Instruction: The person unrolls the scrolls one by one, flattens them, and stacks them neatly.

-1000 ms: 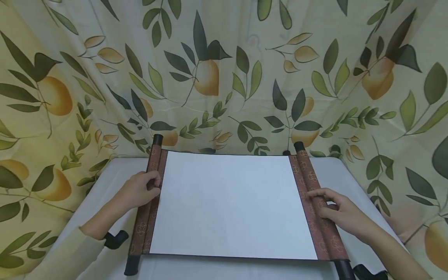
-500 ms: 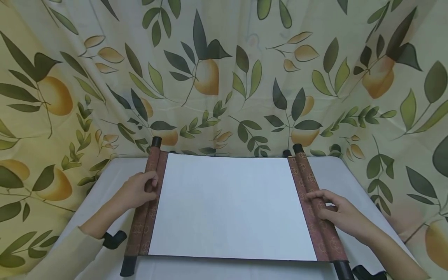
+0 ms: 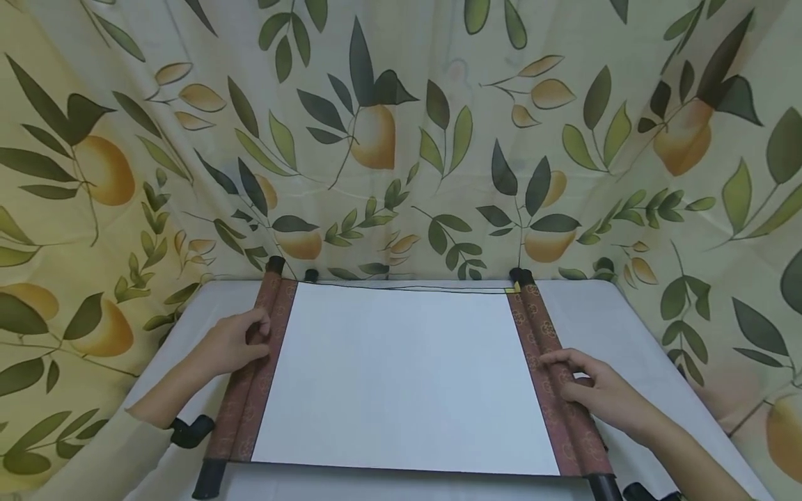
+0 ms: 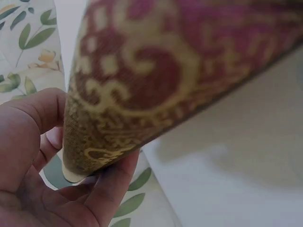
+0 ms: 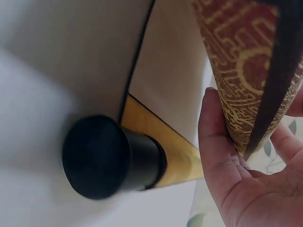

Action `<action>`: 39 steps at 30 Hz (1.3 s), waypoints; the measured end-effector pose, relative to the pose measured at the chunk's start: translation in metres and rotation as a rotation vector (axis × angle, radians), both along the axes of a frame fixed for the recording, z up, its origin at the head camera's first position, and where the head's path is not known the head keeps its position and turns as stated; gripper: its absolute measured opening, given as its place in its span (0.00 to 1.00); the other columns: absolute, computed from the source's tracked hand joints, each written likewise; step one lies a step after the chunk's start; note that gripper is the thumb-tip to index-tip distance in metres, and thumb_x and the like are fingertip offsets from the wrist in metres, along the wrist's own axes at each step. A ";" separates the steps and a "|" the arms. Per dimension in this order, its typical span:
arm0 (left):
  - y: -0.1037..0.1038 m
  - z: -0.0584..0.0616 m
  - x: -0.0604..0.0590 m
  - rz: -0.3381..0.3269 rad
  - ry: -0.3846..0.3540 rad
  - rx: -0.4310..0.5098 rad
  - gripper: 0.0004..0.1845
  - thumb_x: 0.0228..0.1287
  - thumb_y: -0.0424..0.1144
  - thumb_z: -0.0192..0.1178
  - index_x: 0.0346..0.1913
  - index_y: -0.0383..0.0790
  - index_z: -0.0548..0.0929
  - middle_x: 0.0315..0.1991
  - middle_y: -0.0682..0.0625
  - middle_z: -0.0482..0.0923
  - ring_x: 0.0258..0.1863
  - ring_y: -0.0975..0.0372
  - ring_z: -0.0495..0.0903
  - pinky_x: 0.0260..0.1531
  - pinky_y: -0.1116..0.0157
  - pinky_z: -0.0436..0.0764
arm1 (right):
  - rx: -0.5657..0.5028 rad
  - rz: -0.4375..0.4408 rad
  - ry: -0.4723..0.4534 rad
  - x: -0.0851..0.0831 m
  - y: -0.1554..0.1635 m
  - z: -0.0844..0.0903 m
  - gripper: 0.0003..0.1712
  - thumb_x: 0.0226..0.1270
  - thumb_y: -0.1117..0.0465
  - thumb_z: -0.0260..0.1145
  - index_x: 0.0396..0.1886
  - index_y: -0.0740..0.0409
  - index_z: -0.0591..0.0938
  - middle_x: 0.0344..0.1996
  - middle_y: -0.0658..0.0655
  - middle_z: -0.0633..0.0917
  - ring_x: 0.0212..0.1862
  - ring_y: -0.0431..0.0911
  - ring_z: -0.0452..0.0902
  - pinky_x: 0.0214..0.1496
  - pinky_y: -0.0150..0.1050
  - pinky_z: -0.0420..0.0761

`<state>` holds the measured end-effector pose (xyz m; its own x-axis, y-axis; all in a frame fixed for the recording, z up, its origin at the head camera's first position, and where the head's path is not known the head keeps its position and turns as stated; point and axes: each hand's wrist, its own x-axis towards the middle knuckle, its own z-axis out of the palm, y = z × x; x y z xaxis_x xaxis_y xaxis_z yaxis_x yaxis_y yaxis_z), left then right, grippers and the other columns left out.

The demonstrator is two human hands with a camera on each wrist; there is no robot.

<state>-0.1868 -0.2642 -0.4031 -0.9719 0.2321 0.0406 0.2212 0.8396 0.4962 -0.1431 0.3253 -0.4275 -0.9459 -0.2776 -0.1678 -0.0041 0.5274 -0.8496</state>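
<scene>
Since a second ago, both rolled ends have shifted: the left roll has slid outward to the left, and a thin black cord now shows along the scroll's far edge.

From the head view, we see the wide white paper scroll with brown patterned brocade borders (image 3: 404, 376) lying flat and unrolled on the pale grey tabletop (image 3: 614, 313), which is backed by a cream cloth printed with green leaves and orange fruit (image 3: 401, 139). Our left hand (image 3: 228, 342) lies over the left brocade roll (image 3: 247, 379), fingers curled over its top and holding it. Our right hand (image 3: 595, 393) rests on the right brocade roll (image 3: 551, 376), fingers bent over it and pressing it down. Black round rod caps (image 3: 274, 264) stick out at the far ends (and at the near ends too).

From the left wrist view, the left hand (image 4: 42, 175) wraps the red-and-gold patterned roll (image 4: 165, 75), thumb on one side and fingers beneath, so the grip is closed around it.

From the right wrist view, the right hand (image 5: 241, 175) cups the patterned roll (image 5: 246, 66) with its thumb against the fabric; a black rod cap (image 5: 97, 156) sits just beside it, near a yellow strip (image 5: 161, 151) at the paper's edge.
</scene>
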 end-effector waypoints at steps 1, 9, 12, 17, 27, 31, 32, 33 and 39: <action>-0.002 0.000 0.001 -0.001 -0.005 0.001 0.13 0.55 0.29 0.67 0.35 0.43 0.72 0.23 0.51 0.66 0.22 0.60 0.67 0.18 0.65 0.67 | -0.006 -0.005 -0.016 0.000 -0.002 -0.001 0.26 0.69 0.67 0.58 0.66 0.59 0.72 0.67 0.71 0.67 0.45 0.52 0.76 0.35 0.41 0.81; -0.017 -0.005 -0.004 -0.014 -0.017 -0.011 0.12 0.57 0.29 0.65 0.37 0.43 0.73 0.24 0.51 0.68 0.22 0.60 0.67 0.19 0.65 0.68 | -0.032 -0.045 -0.101 -0.007 -0.017 -0.008 0.27 0.67 0.67 0.60 0.66 0.57 0.72 0.66 0.74 0.64 0.47 0.56 0.78 0.37 0.47 0.85; -0.026 -0.009 -0.011 -0.012 -0.036 -0.029 0.11 0.57 0.29 0.64 0.38 0.43 0.73 0.25 0.51 0.68 0.22 0.60 0.67 0.19 0.64 0.68 | -0.012 -0.047 -0.091 -0.013 -0.026 -0.008 0.27 0.66 0.67 0.61 0.65 0.55 0.73 0.66 0.72 0.65 0.47 0.55 0.78 0.36 0.46 0.84; -0.035 -0.014 -0.023 0.002 -0.054 -0.065 0.10 0.60 0.29 0.64 0.40 0.42 0.74 0.27 0.49 0.72 0.23 0.59 0.69 0.20 0.63 0.69 | 0.032 -0.028 -0.036 -0.026 -0.039 -0.009 0.27 0.64 0.66 0.62 0.64 0.53 0.75 0.64 0.69 0.69 0.47 0.56 0.76 0.38 0.44 0.81; -0.053 -0.019 -0.041 0.037 -0.087 -0.124 0.09 0.61 0.32 0.63 0.43 0.42 0.74 0.36 0.43 0.77 0.26 0.56 0.70 0.23 0.62 0.68 | 0.095 -0.018 -0.002 -0.055 -0.063 -0.017 0.28 0.62 0.65 0.62 0.64 0.53 0.77 0.57 0.65 0.75 0.50 0.55 0.72 0.38 0.41 0.77; -0.056 -0.023 -0.044 0.042 -0.108 -0.116 0.09 0.62 0.32 0.62 0.43 0.42 0.74 0.38 0.41 0.78 0.28 0.55 0.71 0.24 0.62 0.68 | 0.115 -0.035 0.007 -0.065 -0.070 -0.021 0.29 0.61 0.65 0.63 0.64 0.53 0.77 0.59 0.64 0.75 0.52 0.55 0.71 0.39 0.40 0.77; -0.057 -0.024 -0.044 0.041 -0.109 -0.112 0.09 0.62 0.32 0.62 0.42 0.41 0.74 0.39 0.40 0.79 0.27 0.55 0.71 0.24 0.62 0.69 | 0.117 -0.039 0.008 -0.067 -0.071 -0.023 0.29 0.61 0.65 0.63 0.65 0.53 0.77 0.59 0.64 0.75 0.53 0.56 0.71 0.39 0.40 0.76; -0.057 -0.025 -0.045 0.038 -0.110 -0.111 0.08 0.62 0.32 0.61 0.42 0.41 0.75 0.40 0.39 0.79 0.27 0.55 0.71 0.25 0.62 0.69 | 0.121 -0.040 0.011 -0.068 -0.072 -0.024 0.29 0.60 0.65 0.63 0.65 0.53 0.77 0.60 0.63 0.75 0.54 0.56 0.70 0.39 0.40 0.76; -0.058 -0.029 -0.050 0.044 -0.100 -0.107 0.07 0.62 0.32 0.61 0.42 0.39 0.77 0.43 0.37 0.81 0.29 0.54 0.73 0.27 0.61 0.71 | 0.135 -0.050 0.049 -0.076 -0.073 -0.030 0.30 0.59 0.65 0.64 0.64 0.52 0.78 0.58 0.63 0.76 0.55 0.56 0.70 0.36 0.39 0.75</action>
<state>-0.2365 -0.3224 -0.4321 -0.9791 0.1870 -0.0796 0.1371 0.8968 0.4206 -0.2192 0.2525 -0.4571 -0.9660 -0.2079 -0.1535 -0.0148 0.6374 -0.7704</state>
